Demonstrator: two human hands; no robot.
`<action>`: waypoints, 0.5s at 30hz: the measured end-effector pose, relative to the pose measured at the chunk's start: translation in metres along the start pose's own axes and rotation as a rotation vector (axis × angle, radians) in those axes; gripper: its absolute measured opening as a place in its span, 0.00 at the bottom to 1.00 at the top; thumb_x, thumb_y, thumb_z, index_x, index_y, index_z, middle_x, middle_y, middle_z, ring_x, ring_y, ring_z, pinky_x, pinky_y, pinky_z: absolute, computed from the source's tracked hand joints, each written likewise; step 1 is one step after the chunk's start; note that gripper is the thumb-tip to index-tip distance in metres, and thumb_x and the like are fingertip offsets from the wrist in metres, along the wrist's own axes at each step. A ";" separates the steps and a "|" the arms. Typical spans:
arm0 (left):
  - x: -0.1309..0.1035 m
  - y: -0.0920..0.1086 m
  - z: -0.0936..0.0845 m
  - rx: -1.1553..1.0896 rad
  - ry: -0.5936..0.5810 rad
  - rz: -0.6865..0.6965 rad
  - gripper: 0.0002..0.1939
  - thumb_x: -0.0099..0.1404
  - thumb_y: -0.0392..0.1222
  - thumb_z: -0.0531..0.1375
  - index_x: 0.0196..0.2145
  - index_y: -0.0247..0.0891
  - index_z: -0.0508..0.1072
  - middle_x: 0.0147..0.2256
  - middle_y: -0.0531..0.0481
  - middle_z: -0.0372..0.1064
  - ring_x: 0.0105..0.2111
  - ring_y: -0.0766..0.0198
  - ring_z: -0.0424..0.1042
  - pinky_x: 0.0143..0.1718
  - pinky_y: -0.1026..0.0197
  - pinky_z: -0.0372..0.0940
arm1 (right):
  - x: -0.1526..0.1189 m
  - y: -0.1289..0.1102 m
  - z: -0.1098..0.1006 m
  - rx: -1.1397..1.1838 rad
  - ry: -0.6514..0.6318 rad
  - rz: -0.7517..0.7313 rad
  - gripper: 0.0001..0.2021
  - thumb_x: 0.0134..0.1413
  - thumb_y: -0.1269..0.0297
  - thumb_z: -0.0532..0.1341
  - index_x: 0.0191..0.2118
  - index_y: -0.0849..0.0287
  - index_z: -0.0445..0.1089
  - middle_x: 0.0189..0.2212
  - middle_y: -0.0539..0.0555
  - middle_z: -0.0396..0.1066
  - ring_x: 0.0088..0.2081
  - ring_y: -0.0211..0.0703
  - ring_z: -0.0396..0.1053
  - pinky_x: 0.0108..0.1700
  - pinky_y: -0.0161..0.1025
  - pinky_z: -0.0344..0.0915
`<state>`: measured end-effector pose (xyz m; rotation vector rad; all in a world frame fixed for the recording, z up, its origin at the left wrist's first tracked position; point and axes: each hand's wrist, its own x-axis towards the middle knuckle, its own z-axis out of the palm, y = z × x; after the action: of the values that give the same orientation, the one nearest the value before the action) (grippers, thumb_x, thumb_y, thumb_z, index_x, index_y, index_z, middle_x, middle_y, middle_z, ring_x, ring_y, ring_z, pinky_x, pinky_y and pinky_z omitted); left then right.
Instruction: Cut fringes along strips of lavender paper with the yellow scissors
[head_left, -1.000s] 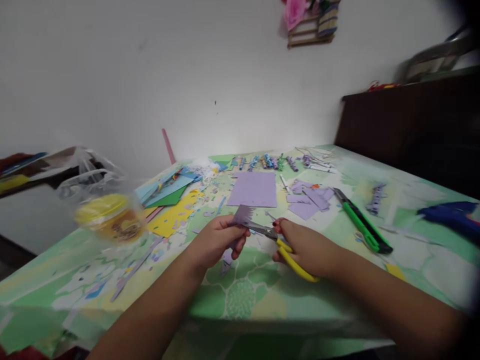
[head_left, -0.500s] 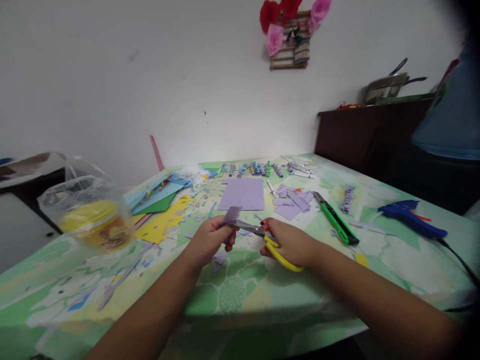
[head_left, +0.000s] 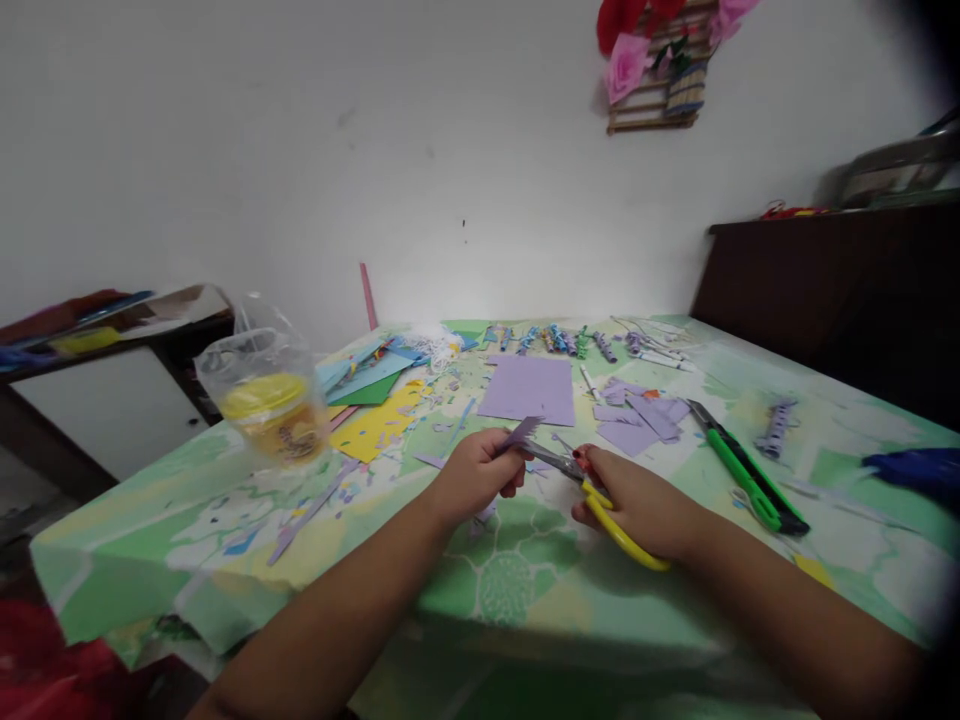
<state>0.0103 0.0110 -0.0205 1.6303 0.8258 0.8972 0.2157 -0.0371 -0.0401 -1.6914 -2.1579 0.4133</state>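
Observation:
My left hand [head_left: 480,478] pinches a small piece of purple paper [head_left: 523,431] whose edge is cut into a fringe. In my right hand [head_left: 637,500] is a pair of scissors [head_left: 616,528] with yellow handles, its blades pointing left and meeting the paper at my left fingertips. How far the blades are apart I cannot tell. Beyond both hands a purple paper sheet [head_left: 527,390] lies flat, with cut purple pieces [head_left: 637,415] to its right. Purple scraps lie under my left hand.
On the right are a green utility knife [head_left: 754,480], a fringed purple roll [head_left: 775,430] and a blue glue gun [head_left: 911,474]. Several curled paper rolls [head_left: 559,340] line the back. A yellow-lidded tub [head_left: 274,415] in a plastic bag and coloured paper sheets [head_left: 382,420] stand left.
The view has swung left, so everything sits further right in the picture. The fringed paper is tilted more in my left hand; both hands keep their holds.

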 end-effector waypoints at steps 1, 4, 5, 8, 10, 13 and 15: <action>-0.001 0.001 0.000 0.003 -0.004 0.001 0.07 0.52 0.40 0.57 0.20 0.35 0.64 0.15 0.58 0.60 0.15 0.73 0.60 0.20 0.68 0.55 | 0.000 0.000 0.000 0.005 0.001 0.005 0.19 0.46 0.57 0.63 0.44 0.58 0.62 0.38 0.57 0.71 0.35 0.46 0.67 0.35 0.39 0.60; -0.002 0.003 0.001 0.013 -0.012 0.001 0.09 0.53 0.41 0.56 0.19 0.35 0.64 0.14 0.57 0.60 0.16 0.73 0.60 0.21 0.67 0.56 | -0.001 -0.001 0.000 0.019 0.004 0.017 0.17 0.46 0.57 0.63 0.42 0.57 0.62 0.36 0.56 0.71 0.35 0.47 0.68 0.34 0.39 0.60; -0.003 0.003 0.001 0.015 -0.013 0.001 0.09 0.54 0.41 0.56 0.19 0.36 0.64 0.14 0.57 0.60 0.16 0.73 0.60 0.21 0.67 0.56 | -0.001 -0.001 0.000 0.022 0.002 0.016 0.17 0.46 0.58 0.62 0.41 0.56 0.62 0.36 0.56 0.71 0.34 0.47 0.68 0.35 0.39 0.60; -0.003 0.003 0.002 0.016 -0.015 0.002 0.10 0.54 0.41 0.56 0.19 0.36 0.63 0.15 0.57 0.60 0.16 0.73 0.60 0.21 0.67 0.57 | -0.001 -0.002 0.000 0.030 -0.008 0.012 0.16 0.46 0.58 0.62 0.41 0.56 0.61 0.36 0.55 0.71 0.34 0.47 0.68 0.36 0.40 0.62; -0.003 0.002 0.002 0.012 -0.022 0.004 0.10 0.54 0.42 0.56 0.20 0.36 0.63 0.16 0.57 0.60 0.16 0.73 0.60 0.21 0.67 0.56 | -0.001 -0.003 0.000 0.027 -0.014 0.013 0.15 0.46 0.59 0.62 0.40 0.56 0.61 0.37 0.56 0.71 0.35 0.47 0.68 0.37 0.40 0.62; -0.004 0.001 0.002 0.007 -0.050 0.001 0.11 0.55 0.43 0.56 0.20 0.36 0.63 0.16 0.57 0.60 0.16 0.73 0.60 0.21 0.67 0.56 | -0.002 -0.003 0.001 0.014 -0.022 0.013 0.15 0.46 0.58 0.62 0.39 0.56 0.60 0.38 0.57 0.71 0.37 0.48 0.68 0.38 0.41 0.63; -0.005 0.002 0.002 0.001 -0.060 -0.006 0.10 0.56 0.43 0.56 0.21 0.35 0.64 0.16 0.57 0.61 0.16 0.73 0.60 0.21 0.67 0.56 | -0.003 -0.003 0.001 0.002 -0.029 0.013 0.15 0.47 0.57 0.61 0.40 0.56 0.60 0.39 0.58 0.71 0.37 0.49 0.69 0.39 0.41 0.63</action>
<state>0.0096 0.0059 -0.0198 1.6466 0.7892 0.8400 0.2132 -0.0408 -0.0398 -1.7088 -2.1675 0.4462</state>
